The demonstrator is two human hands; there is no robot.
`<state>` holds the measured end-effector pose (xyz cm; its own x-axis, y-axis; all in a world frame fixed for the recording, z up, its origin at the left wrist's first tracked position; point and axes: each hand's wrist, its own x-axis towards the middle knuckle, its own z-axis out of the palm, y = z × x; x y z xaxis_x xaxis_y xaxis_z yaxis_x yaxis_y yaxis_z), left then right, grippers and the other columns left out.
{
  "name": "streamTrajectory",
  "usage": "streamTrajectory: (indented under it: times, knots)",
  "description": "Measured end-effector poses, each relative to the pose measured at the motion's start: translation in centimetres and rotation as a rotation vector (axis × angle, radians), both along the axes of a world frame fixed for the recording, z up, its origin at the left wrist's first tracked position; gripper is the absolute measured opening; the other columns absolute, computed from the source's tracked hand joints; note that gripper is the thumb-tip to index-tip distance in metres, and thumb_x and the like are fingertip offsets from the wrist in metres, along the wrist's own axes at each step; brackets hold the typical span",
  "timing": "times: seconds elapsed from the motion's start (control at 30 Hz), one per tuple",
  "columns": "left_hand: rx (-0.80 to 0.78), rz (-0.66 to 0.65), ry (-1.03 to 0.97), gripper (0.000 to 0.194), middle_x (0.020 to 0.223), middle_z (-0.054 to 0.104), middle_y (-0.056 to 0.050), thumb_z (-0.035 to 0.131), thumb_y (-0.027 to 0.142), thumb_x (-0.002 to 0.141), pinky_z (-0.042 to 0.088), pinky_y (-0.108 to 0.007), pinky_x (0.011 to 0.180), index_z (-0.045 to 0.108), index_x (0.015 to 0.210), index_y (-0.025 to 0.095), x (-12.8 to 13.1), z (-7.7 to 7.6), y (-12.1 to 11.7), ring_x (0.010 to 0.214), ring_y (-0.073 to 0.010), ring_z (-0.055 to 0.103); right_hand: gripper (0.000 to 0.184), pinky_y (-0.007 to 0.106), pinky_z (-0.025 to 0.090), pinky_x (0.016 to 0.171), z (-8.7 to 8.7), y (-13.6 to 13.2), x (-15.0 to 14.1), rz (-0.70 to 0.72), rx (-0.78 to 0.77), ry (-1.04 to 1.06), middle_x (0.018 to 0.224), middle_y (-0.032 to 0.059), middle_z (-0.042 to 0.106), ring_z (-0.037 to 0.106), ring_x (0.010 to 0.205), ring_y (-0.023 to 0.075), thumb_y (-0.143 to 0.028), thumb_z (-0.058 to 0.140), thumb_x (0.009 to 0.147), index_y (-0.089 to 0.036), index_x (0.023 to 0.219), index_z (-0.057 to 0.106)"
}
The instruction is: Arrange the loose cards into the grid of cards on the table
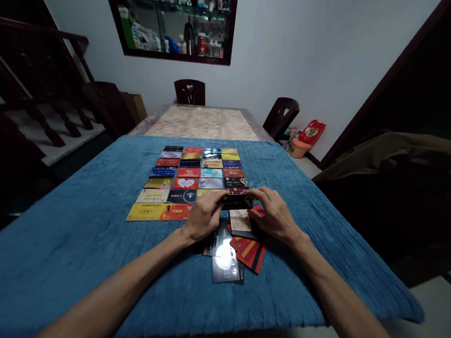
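Between my two hands a black card (237,201) with a pale pattern at its right end is held raised and tilted. My left hand (205,215) pinches its left end, and my right hand (273,213) grips the right end. Below it lies a loose, overlapping pile: a glossy dark card (225,259) catching the light, a red card (250,252) with a black stripe, and a cream card (240,221) partly under my right hand. Beyond and left, several cards stand in neat columns, among them a yellow card (145,212) and a red-orange card (176,211). My hands hide some nearer ones.
A blue cloth (85,219) covers the near part of the table; the far part shows a bare marbled top (202,121). Dark chairs (190,92) stand around it. A red bag (312,132) and an orange bucket (299,148) sit on the floor to the right.
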<state>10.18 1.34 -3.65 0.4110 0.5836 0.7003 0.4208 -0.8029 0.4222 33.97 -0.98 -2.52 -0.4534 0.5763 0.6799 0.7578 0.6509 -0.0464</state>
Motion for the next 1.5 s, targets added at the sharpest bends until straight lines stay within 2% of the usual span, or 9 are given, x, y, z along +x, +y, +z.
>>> streamTrajectory:
  times: [0.23,0.37,0.57,0.83,1.0,1.13,1.3,1.5]
  knots:
    - [0.032,-0.008,-0.021,0.033,0.117,0.07,-0.01,0.046,0.007,0.092,0.056,-0.04,0.095,0.058,0.12,0.017,0.0,0.0,0.0,0.11,-0.0211,0.066,0.041,0.043,0.047,0.085,-0.1,-0.3,-0.8,-0.111,0.09,-0.063,0.115,0.013,0.061,0.056,0.103,0.029,-0.019,0.059,0.088,-0.022,0.129,0.053]
    - [0.018,-0.007,-0.007,0.034,0.116,0.07,-0.01,0.046,0.007,0.091,0.055,-0.039,0.094,0.057,0.122,0.018,0.0,0.2,0.2,0.109,-0.0213,0.066,0.038,0.045,0.048,0.089,-0.1,-0.6,-1.1,-0.124,0.12,-0.049,0.117,0.014,0.06,0.052,0.107,0.0298,-0.02,0.054,0.092,-0.022,0.13,0.055]
    - [0.043,0.019,0.039,0.041,0.106,0.069,-0.008,0.048,0.01,0.091,0.055,-0.038,0.088,0.052,0.132,0.018,-0.1,0.8,0.8,0.093,-0.0199,0.065,0.043,0.049,0.047,0.092,0.2,-0.6,-0.9,-0.134,0.112,-0.025,0.119,0.0149,0.06,0.05,0.11,0.0312,-0.023,0.05,0.093,-0.022,0.136,0.054]
    - [0.177,0.001,0.185,0.053,0.123,0.059,-0.016,0.049,0.01,0.089,0.051,-0.047,0.1,0.043,0.142,0.016,0.0,2.4,1.8,0.116,-0.0281,0.057,0.044,0.048,0.048,0.092,2.1,0.2,-0.3,-0.148,0.116,-0.035,0.118,0.0144,0.058,0.05,0.109,0.0315,-0.026,0.054,0.093,-0.022,0.137,0.052]
    - [0.214,0.007,0.233,0.062,0.135,0.048,-0.02,0.05,0.007,0.086,0.05,-0.051,0.101,0.038,0.146,0.016,0.6,3.3,3.5,0.127,-0.0322,0.05,0.05,0.05,0.047,0.094,3.4,1.4,0.4,-0.152,0.064,-0.043,0.121,0.0145,0.056,0.046,0.114,0.034,-0.027,0.056,0.091,-0.024,0.14,0.051]
    - [0.25,-0.014,0.29,0.061,0.136,0.049,-0.02,0.051,0.006,0.084,0.048,-0.053,0.104,0.039,0.144,0.014,0.9,3.7,5.3,0.128,-0.0327,0.05,0.054,0.052,0.047,0.095,3.8,2.9,1.1,-0.133,0.031,-0.046,0.122,0.0141,0.056,0.046,0.115,0.0346,-0.027,0.059,0.088,-0.024,0.141,0.05]
    - [0.257,0.026,0.394,0.053,0.132,0.055,-0.018,0.058,0.009,0.082,0.047,-0.051,0.104,0.049,0.134,0.013,1.2,4.1,7.3,0.123,-0.0317,0.053,0.052,0.051,0.048,0.095,3.3,5.0,1.8,-0.093,-0.02,-0.036,0.122,0.0136,0.057,0.049,0.112,0.0328,-0.031,0.061,0.088,-0.024,0.139,0.053]
    - [0.159,0.061,0.488,0.034,0.121,0.061,-0.013,0.061,0.011,0.081,0.048,-0.047,0.097,0.062,0.115,0.016,1.8,4.0,9.4,0.114,-0.0302,0.055,0.04,0.048,0.046,0.095,2.1,7.9,2.6,-0.041,-0.124,0.044,0.12,0.0124,0.062,0.052,0.108,0.0302,-0.034,0.062,0.089,-0.021,0.126,0.062]
